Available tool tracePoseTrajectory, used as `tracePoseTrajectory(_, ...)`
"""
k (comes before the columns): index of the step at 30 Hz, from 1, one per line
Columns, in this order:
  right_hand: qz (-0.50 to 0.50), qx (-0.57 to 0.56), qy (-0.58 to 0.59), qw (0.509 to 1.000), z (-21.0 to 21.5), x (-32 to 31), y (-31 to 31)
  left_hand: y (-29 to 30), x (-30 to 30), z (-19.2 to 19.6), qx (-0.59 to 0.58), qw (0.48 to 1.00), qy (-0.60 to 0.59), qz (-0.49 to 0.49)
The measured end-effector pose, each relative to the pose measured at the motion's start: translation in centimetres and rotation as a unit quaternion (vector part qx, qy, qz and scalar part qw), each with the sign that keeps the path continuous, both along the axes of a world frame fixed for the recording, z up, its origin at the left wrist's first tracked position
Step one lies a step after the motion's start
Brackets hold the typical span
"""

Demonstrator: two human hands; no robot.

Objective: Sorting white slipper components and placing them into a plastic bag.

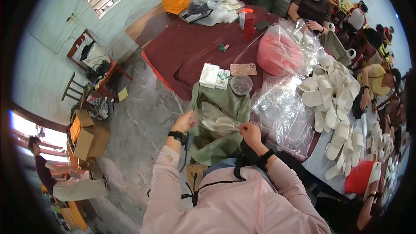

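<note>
A clear plastic bag [208, 119] with what looks like a pair of pale slippers inside is stretched between my hands, over a green cloth [203, 145] hanging at the table's near edge. My left hand [185, 121] is closed on the bag's left end. At the opposite end, the fingers of my right hand [250, 133] pinch the bag's edge. Just beyond lie a white box [209, 75], a smaller white and green packet [222, 79], a phone in a pinkish case [243, 69] and a round clear tub [241, 85] with small dark contents.
The table has a dark red cover [186, 56]. Loose clear plastic sheets [281, 117] and a heap of cream slippers [331, 91] lie to the right. A person [313, 6] sits across, beside a bagged red bundle [279, 52]. An open cardboard box [93, 141] stands left.
</note>
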State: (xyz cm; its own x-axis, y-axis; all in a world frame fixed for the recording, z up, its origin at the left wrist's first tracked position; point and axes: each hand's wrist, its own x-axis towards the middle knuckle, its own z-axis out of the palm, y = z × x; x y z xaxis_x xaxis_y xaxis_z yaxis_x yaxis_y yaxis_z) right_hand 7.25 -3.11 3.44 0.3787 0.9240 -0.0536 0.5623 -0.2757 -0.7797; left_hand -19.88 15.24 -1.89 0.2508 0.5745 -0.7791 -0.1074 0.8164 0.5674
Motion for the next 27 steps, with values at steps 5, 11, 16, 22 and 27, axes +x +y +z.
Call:
tracePoseTrajectory(5, -0.016, -0.022, -0.005, 1.0, -0.2, -0.7, -2.4, -4.4, -2.3, -9.5, 0.061, 0.981, 0.142, -0.116)
tracePoseTrajectory(11, -0.134, -0.018, 0.144, 0.98, 0.3, 0.1, -4.2, -11.1, -2.1, -16.9, 0.097, 0.869, 0.367, -0.317)
tracePoseTrajectory(16, -0.267, 0.049, 0.331, 0.904, 0.6, 3.2, -4.6, -10.8, 2.3, -15.0, 0.079, 0.803, 0.431, -0.404)
tracePoseTrajectory(22, -0.246, -0.011, 0.366, 0.898, 3.8, 0.4, -3.1, -16.3, -8.6, -28.7, 0.126, 0.896, 0.276, 0.324)
tracePoseTrajectory(27, -0.185, 0.016, 0.455, 0.871, 4.6, -4.1, -1.0, -12.6, -12.6, -27.3, 0.011, 0.921, 0.337, 0.195)
